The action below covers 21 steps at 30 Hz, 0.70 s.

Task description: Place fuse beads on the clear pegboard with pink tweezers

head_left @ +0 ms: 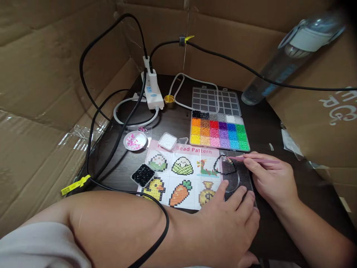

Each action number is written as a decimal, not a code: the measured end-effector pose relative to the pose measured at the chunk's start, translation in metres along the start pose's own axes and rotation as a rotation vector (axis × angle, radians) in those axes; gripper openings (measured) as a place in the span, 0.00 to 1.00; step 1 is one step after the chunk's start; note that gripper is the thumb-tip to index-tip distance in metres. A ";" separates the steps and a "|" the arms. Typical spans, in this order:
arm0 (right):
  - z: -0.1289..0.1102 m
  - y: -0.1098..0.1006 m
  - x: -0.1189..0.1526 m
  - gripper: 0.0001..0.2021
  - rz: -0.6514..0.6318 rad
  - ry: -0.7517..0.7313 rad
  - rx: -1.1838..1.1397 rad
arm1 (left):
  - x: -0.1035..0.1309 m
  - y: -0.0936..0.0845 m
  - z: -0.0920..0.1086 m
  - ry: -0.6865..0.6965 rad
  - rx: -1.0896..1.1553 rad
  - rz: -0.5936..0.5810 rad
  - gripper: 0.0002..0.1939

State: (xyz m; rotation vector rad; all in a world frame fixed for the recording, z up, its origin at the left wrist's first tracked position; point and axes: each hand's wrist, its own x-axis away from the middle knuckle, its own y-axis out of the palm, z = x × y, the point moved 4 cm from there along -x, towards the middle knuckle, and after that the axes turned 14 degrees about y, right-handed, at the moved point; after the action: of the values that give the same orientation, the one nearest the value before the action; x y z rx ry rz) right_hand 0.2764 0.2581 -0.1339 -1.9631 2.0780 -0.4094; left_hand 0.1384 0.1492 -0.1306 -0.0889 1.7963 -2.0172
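Note:
My right hand [275, 180] pinches pink tweezers [260, 160], whose tips point left over a clear pegboard [244, 163]. An outline of black beads [216, 163] stands on the pegboard, with some pale beads near the tweezer tips. My left hand [234, 216] lies over the lower part of the board, fingers spread and resting on it. Under the board's left side is a printed bead pattern sheet [169, 176] with a carrot, a chick and other pixel pictures. A small box of black beads [143, 175] and one of white beads [167, 140] sit on the sheet's left side.
Behind the sheet lies an open bead case [219, 130] sorted by colour. A white dish [135, 140] holds pink and white beads. A power strip [154, 93], a gold cup [169, 100] and a bottle [281, 67] stand farther back. A black cable [164, 212] crosses my left arm.

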 end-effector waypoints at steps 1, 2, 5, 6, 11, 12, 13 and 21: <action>0.000 0.000 0.000 0.04 0.002 -0.003 -0.006 | 0.000 0.000 0.000 0.000 0.000 0.001 0.38; 0.000 0.000 0.000 0.04 0.001 -0.005 -0.013 | 0.000 0.000 0.000 0.001 -0.001 0.001 0.38; -0.001 0.001 0.001 0.04 -0.004 -0.002 -0.018 | 0.000 -0.001 -0.001 -0.001 -0.004 -0.001 0.38; -0.001 0.002 0.001 0.04 -0.004 -0.002 -0.019 | 0.000 -0.002 -0.001 -0.001 -0.004 -0.005 0.38; -0.003 0.000 0.001 0.04 -0.004 -0.010 0.000 | 0.000 -0.002 -0.001 0.002 -0.006 -0.002 0.38; -0.003 0.000 0.001 0.04 -0.003 -0.008 0.007 | 0.000 -0.002 0.000 0.002 -0.007 0.002 0.38; -0.003 0.000 0.001 0.04 0.002 -0.006 0.012 | 0.001 -0.001 0.000 0.002 -0.007 0.004 0.38; 0.000 -0.002 0.001 0.05 0.063 0.011 0.069 | 0.001 -0.002 0.000 0.001 -0.012 -0.004 0.38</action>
State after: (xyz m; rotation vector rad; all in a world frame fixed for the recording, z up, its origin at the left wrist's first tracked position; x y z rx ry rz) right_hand 0.2781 0.2570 -0.1327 -1.8560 2.0965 -0.4738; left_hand 0.1372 0.1493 -0.1290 -0.0957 1.8105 -2.0095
